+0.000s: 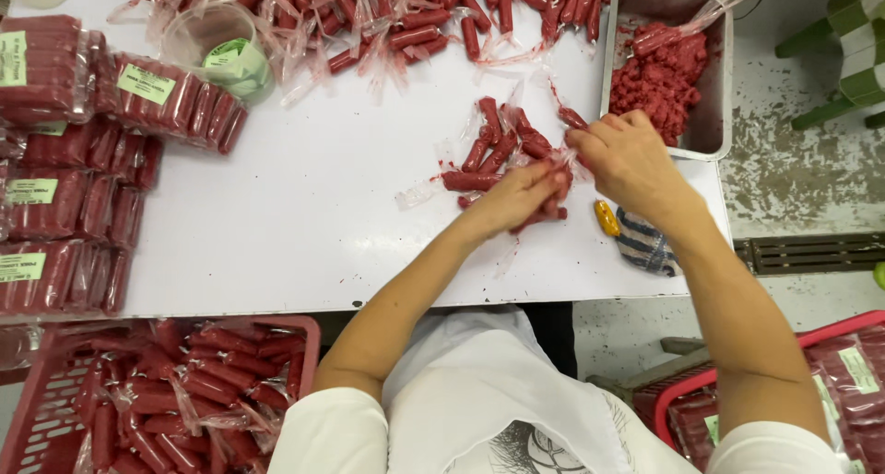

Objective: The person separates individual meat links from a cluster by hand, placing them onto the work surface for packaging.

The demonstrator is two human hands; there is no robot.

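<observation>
Both hands' fingers (553, 174) pinch a red sausage (548, 207) together.

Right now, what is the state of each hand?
Left hand: closed on a red sausage.
Right hand: fingers curled, pinching the sausage's plastic wrap.

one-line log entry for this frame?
left hand: holds red sausage | right hand: pinches its wrapper | metal tray: red mince | table: loose sausages

A food-packing workshop: wrapped sausages (387, 17) heaped on a white table (304, 216), labelled packs (166, 100), baskets (55, 382).
</observation>
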